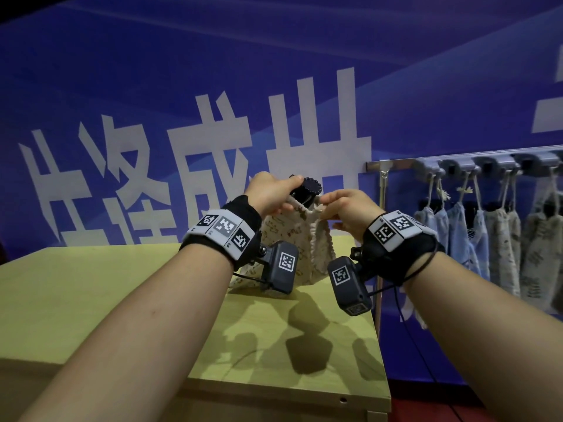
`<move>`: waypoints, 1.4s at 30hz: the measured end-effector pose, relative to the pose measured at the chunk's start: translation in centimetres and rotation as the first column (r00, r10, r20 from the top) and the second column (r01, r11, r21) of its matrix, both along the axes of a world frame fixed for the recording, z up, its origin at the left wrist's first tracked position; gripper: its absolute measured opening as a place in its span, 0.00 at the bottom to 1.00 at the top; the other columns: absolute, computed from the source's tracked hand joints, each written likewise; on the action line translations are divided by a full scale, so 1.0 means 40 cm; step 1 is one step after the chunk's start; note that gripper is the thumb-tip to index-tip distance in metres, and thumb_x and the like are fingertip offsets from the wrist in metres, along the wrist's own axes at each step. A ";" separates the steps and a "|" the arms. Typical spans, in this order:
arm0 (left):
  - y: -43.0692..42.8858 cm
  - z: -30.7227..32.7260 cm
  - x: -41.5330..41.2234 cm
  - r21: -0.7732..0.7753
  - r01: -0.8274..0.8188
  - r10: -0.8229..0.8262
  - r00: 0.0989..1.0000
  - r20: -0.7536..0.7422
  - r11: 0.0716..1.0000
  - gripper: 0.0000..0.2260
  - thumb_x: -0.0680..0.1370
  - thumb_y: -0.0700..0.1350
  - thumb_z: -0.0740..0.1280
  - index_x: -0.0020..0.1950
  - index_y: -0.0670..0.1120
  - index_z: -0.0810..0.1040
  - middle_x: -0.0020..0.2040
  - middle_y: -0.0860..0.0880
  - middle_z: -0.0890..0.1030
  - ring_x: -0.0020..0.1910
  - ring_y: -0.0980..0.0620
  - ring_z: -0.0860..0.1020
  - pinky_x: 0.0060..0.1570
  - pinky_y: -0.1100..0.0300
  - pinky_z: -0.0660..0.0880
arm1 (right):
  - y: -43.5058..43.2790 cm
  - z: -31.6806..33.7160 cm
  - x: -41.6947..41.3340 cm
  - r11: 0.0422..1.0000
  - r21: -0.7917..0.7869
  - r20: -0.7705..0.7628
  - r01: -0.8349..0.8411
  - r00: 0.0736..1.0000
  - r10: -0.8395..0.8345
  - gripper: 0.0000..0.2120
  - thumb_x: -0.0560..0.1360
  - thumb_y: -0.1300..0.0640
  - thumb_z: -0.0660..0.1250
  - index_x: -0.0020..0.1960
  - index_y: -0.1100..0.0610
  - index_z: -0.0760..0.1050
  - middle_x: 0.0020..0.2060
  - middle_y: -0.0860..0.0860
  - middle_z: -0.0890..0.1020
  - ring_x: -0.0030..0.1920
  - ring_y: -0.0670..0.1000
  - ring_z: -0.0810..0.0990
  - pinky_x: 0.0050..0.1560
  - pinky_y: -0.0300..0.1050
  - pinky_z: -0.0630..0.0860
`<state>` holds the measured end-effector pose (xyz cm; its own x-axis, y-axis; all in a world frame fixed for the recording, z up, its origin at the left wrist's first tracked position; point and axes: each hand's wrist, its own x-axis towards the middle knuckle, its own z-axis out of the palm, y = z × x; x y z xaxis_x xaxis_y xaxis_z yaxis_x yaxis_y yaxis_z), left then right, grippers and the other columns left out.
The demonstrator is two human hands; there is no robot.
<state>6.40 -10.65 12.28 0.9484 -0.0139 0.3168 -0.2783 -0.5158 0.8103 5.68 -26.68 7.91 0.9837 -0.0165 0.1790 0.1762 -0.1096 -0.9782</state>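
Note:
A cream drawstring pouch [292, 239] with a small brown print hangs above the far part of the wooden table [91, 300], its bottom near the tabletop. A black round object with a ridged rim [307, 190] sticks out of the pouch's mouth. My left hand [271, 193] holds this black object and the left side of the pouch's rim. The right side of the gathered rim is pinched by my right hand [350, 210]. Both wrists wear black bands with printed square markers and small black camera boxes.
A metal rail with grey hooks [463, 166] runs along the blue wall at the right, and several cloth drawstring bags [499, 239] hang from it. The blue banner wall [213, 86] with large white characters stands right behind the table. The table's right edge is near the rail's post.

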 end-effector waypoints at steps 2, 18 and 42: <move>0.000 0.001 0.000 0.004 0.000 0.000 1.000 0.004 1.000 0.18 0.78 0.56 0.66 0.53 0.40 0.80 0.36 0.48 0.82 0.30 0.58 0.79 0.25 0.68 0.71 | -0.002 0.005 -0.006 0.994 -0.113 -0.016 -0.004 1.000 0.002 0.12 0.68 0.71 0.65 0.41 0.54 0.76 0.44 0.55 0.80 0.48 0.55 0.78 0.42 0.46 0.69; 0.010 -0.011 0.013 0.035 0.005 -0.005 1.000 0.002 0.999 0.19 0.78 0.56 0.67 0.51 0.39 0.82 0.36 0.47 0.82 0.27 0.59 0.78 0.27 0.67 0.72 | 0.005 -0.011 -0.005 0.955 -0.190 -0.147 -0.229 0.968 0.203 0.03 0.74 0.62 0.69 0.41 0.59 0.81 0.39 0.54 0.78 0.36 0.49 0.73 0.38 0.40 0.70; 0.011 -0.009 -0.019 0.008 0.011 -0.011 1.000 -0.005 1.000 0.12 0.77 0.53 0.69 0.41 0.46 0.76 0.40 0.50 0.76 0.40 0.57 0.73 0.35 0.63 0.67 | 0.016 -0.003 -0.056 0.993 -0.060 0.100 -0.105 0.989 0.111 0.08 0.79 0.61 0.59 0.41 0.55 0.69 0.33 0.51 0.79 0.34 0.48 0.71 0.37 0.43 0.65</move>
<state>5.63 -10.23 11.93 0.9498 -0.0270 0.3116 -0.2796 -0.5195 0.8074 3.45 -26.04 7.78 0.9554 0.1015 0.2775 0.2897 -0.1367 -0.9473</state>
